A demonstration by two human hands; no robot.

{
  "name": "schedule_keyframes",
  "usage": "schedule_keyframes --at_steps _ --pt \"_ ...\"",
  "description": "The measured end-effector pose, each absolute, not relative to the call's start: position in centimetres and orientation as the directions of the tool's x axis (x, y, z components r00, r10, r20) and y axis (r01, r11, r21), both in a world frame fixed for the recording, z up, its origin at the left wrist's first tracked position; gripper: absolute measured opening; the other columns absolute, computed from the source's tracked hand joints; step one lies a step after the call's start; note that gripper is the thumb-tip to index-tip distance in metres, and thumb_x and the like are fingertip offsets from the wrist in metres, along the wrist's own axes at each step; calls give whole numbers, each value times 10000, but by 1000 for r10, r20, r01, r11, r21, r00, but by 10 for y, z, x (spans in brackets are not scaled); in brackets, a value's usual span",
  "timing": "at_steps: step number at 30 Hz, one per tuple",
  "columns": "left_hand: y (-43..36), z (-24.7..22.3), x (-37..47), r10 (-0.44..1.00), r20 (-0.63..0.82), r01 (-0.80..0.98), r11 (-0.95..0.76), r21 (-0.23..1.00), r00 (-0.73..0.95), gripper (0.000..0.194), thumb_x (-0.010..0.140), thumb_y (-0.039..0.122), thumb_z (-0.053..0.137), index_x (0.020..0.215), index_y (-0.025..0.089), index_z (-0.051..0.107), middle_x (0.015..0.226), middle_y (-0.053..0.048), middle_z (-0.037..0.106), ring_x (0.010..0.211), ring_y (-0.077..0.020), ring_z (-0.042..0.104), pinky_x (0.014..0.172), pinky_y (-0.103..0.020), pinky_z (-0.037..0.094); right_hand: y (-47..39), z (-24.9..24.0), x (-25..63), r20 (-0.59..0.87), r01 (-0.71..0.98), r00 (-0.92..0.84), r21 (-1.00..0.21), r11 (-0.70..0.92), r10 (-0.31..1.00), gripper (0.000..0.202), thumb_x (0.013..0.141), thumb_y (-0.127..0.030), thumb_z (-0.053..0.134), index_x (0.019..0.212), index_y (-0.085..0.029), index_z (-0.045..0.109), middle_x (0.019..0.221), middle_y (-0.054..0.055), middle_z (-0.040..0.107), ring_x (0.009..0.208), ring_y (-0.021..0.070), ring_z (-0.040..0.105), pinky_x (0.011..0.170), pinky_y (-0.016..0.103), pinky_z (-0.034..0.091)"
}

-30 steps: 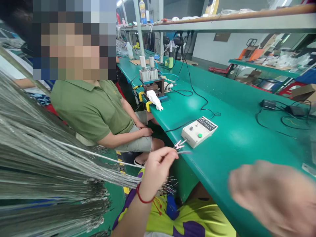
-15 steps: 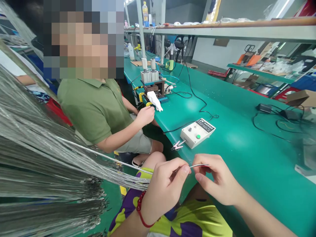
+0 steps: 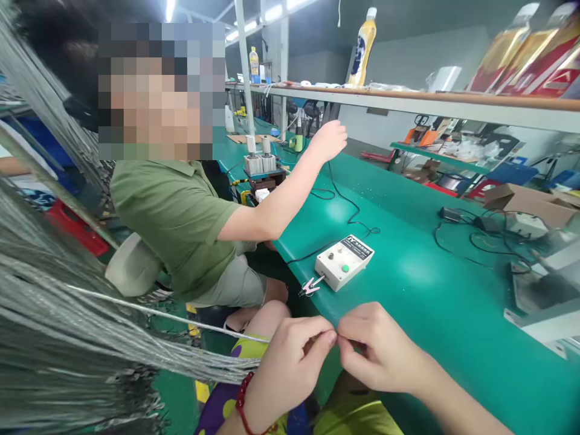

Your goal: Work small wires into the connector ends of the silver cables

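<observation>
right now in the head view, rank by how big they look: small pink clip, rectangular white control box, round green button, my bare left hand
1. left hand
2. white control box
3. pink clip
4. green button

2 own hands, 1 grn-shirt co-wkr, 1 ctrl box, 1 pink clip, 4+ btls

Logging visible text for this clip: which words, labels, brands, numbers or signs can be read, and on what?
"JY": on the dark label of the white box; the characters after it and the line below are too blurred to read.
Bottles on the shelf: labels too small or blurred to read.
</observation>
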State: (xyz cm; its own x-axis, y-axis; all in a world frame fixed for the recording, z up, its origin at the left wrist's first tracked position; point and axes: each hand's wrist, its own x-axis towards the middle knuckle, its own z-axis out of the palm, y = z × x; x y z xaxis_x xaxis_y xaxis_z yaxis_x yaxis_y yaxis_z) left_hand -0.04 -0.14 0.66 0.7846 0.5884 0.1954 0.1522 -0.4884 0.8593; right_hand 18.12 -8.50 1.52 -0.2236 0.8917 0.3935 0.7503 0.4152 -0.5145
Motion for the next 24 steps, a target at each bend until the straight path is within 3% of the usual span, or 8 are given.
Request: schedule_keyframes --at_steps 6,8,11,14,17,19,22,24 --pt "6 9 -4 592 197 108 -439 892 782 345 1036 275 544 722 179 648 663 -5 572 647 -154 516 591 -262 331 -95 21 168 434 832 -245 -365 418 867 319 919 -99 497 776 -243 250 667 -65 238 608 137 211 610 312 192" --pt "5 12 -6 575 197 83 -424 902 794 350 1024 297 556 707 176 645 646 -3 549 632 -152 489 576 -265 313 -100 26 161 458 814 -241 -385 435 856 310 922 -87 484 776 -240 256 671 -65 257 611 129 245 630 297 233" --pt "4 17 -10 529 183 38 -379 925 829 373 1012 358 587 700 170 661 629 -6 541 613 -149 449 554 -268 288 -105 32 154 451 718 -234 -517 466 861 317 894 -62 473 746 -233 250 646 -66 266 589 114 288 621 273 270" --pt "2 22 -14 508 185 6 -351 936 841 491 1036 510 596 702 164 695 621 -15 550 611 -153 441 549 -271 283 -109 29 154 394 563 -203 -702 436 897 378 936 -153 521 685 -229 248 595 -57 268 559 115 324 571 278 274" --pt "0 24 -18 504 213 -48 -320 946 837 628 1025 684 566 716 164 735 615 -25 551 601 -158 445 554 -282 292 -113 17 158 345 407 -106 -841 357 933 513 1008 -425 591 606 -233 338 562 -21 381 575 142 439 559 291 318" --pt "-2 24 -19 489 219 -91 -271 958 844 661 1006 737 558 739 168 761 618 -35 571 596 -162 458 558 -291 300 -114 8 158 315 266 -26 -912 311 949 595 983 -619 612 574 -240 405 548 8 450 571 164 487 543 301 343" --pt "-5 24 -20 470 198 -110 -209 972 860 643 996 743 575 790 174 794 638 -53 622 597 -169 482 562 -299 312 -112 -2 146 255 -52 37 -965 256 966 667 885 -763 654 539 -254 397 453 -14 394 441 139 388 457 299 296" --pt "-6 25 -21 463 190 -106 -202 974 865 637 1006 732 568 799 177 801 644 -58 631 597 -169 480 561 -301 311 -109 0 135 241 -306 32 -921 239 970 647 873 -704 687 517 -257 384 385 -50 316 365 106 282 413 286 246"
